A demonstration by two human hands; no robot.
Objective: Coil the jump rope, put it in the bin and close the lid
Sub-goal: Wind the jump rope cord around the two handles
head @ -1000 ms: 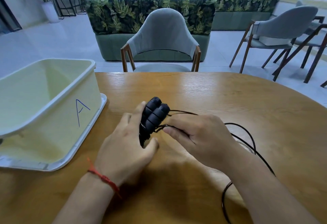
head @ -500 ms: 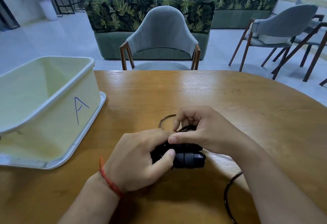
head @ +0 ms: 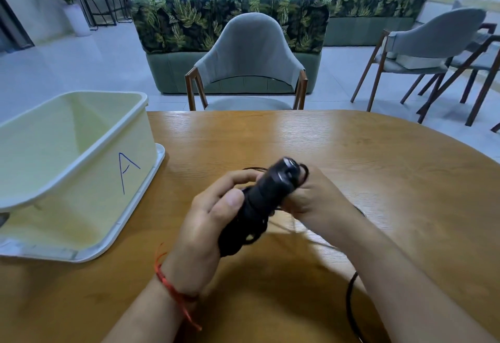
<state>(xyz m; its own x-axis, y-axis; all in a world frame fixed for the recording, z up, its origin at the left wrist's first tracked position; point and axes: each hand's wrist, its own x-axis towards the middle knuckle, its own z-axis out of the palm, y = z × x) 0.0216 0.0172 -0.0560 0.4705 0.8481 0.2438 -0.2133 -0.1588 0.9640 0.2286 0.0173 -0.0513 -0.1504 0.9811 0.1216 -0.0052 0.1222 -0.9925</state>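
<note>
The jump rope's two black handles (head: 266,193) are bunched together, tilted up to the right, with turns of thin black cord around their lower part. My left hand (head: 211,223) grips the handles from the left. My right hand (head: 311,199) holds the cord against the handles' upper right end. A loose stretch of the cord (head: 350,304) trails on the table under my right forearm. The open pale yellow bin (head: 135,137), marked with a blue "A", stands at the left on its white lid (head: 151,177).
The round wooden table (head: 378,180) carries everything. A grey chair (head: 249,66) stands at its far edge, with a leaf-patterned sofa behind it and a person seated beyond. More chairs stand at the right.
The handles have swung from lying flat and pointing right to tilting upward. My right hand has shifted to their upper end, and more cord sits wound around them.
</note>
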